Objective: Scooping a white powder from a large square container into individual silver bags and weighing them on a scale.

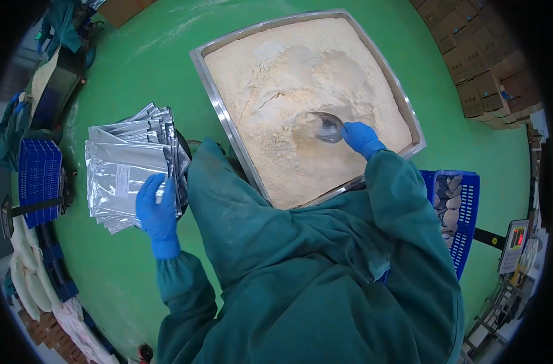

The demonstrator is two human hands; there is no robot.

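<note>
A large metal tub (225, 115) full of pale cream powder (258, 79) stands in front of me. My right hand (362, 138), in a blue glove, is closed round the handle of a metal scoop (331, 127). The scoop's bowl rests in a hollow of the powder, right of the middle. At my left is a stack of silver foil pouches (109, 161), the top one bearing a white label (123, 181). Over the near edge of that stack lies my left hand (157, 209), also gloved, its fingers stretched out and apart, holding nothing.
To my right, a blue crate (464, 209) with filled pouches stands beside a scale display (514, 246). Cardboard boxes (479, 54) are piled at the far right. Another blue crate (41, 176) and a co-worker's gloved hand (18, 104) beside another tub (55, 85) are at far left.
</note>
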